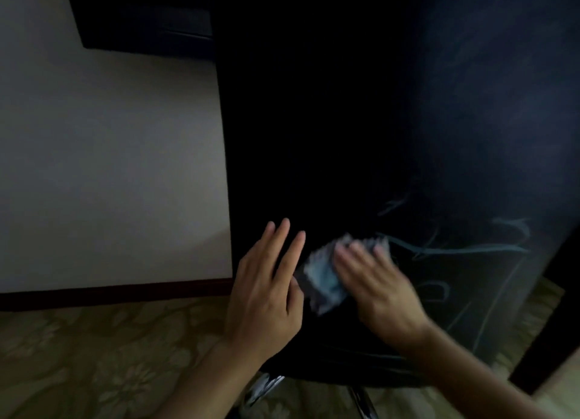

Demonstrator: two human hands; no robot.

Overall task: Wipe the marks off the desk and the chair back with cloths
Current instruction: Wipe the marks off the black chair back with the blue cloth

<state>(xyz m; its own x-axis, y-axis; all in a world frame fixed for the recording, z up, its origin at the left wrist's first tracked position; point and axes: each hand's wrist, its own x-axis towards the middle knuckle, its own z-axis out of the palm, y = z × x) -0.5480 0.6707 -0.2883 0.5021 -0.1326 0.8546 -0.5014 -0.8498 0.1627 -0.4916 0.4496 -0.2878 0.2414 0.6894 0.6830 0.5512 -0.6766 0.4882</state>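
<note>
A black chair back fills the middle of the view. Pale chalk-like marks run across its lower right part. My right hand presses a crumpled blue-grey cloth flat against the chair back, left of the marks; the hand is blurred. My left hand lies flat on the chair back's left edge with straight fingers, touching the cloth's left end.
A pale wall with a dark skirting board stands to the left. Patterned carpet covers the floor. The chair's chrome base shows below. A dark fitting hangs at the upper left.
</note>
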